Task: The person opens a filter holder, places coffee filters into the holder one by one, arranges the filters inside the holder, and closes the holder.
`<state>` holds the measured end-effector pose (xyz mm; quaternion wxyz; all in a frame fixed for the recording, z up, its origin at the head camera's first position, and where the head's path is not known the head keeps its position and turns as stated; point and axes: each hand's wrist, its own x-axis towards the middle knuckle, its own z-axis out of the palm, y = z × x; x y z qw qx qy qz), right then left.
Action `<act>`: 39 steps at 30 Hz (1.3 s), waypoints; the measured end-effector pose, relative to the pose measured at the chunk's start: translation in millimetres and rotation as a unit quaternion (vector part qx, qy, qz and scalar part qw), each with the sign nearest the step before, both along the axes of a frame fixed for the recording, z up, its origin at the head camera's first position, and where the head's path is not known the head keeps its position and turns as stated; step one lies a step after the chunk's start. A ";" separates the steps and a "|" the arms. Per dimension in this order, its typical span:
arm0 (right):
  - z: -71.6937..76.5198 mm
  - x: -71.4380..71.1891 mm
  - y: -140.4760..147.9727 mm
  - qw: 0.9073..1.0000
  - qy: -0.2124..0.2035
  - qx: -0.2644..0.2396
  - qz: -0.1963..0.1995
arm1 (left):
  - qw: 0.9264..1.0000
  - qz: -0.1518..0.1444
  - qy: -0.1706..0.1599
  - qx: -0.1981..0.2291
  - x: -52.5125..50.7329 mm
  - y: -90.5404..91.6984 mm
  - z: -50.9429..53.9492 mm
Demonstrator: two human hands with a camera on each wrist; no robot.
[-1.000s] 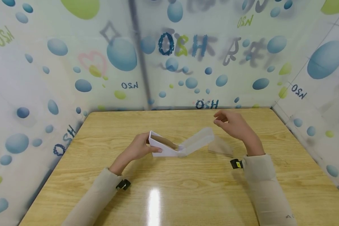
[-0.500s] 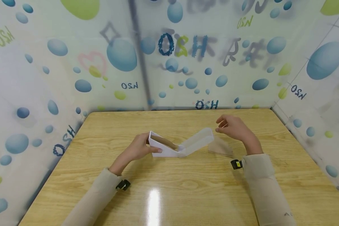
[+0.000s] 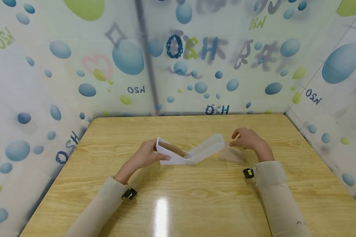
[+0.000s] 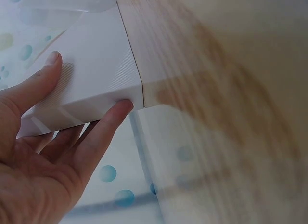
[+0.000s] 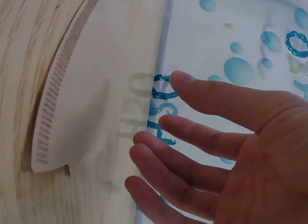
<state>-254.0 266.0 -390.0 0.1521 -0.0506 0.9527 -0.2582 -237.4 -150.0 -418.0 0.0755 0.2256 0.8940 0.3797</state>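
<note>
Filter paper (image 3: 231,155), tan, flat, with a crimped border (one sheet or several, count not legible). Location: on the desk (image 3: 195,191), right of its middle, short of the far edge and well apart from the far right corner.

Right hand (image 3: 251,141): just above the filter paper, thumb and fingers loosely bent, spread apart, nothing between them. No contact seen in the right wrist view.

Left hand (image 3: 143,155): thumb on the near face of a white box (image 3: 175,161), fingers round the other side; grip firm enough, it seems, to steady it.

White box: near the middle of the desk, sloping mouth upward, tan paper (image 3: 172,148) visible inside. Translucent lid (image 3: 208,148) swung open, leaning up toward the desk's right edge, its free end close by the loose filter paper.

Outward: a sleeve and a small black wrist camera on each arm; beyond the far edge, a dotted and lettered wall covering (image 3: 243,36).

Step in hand (judged): a reach for the loose paper, the box braced open. Next move calls for a slight lowering of the right hand, then a light thumb-and-finger pinch at the paper's edge. Such thin stock probably slides or creases when pressed, so the pinch should come from the side, clear of the lid.
</note>
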 end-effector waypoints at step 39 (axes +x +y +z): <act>-19.6 -3.9 -9.9 0.997 -0.038 0.061 -0.037 | 1.000 -0.012 0.004 0.013 1.5 -0.9 0.9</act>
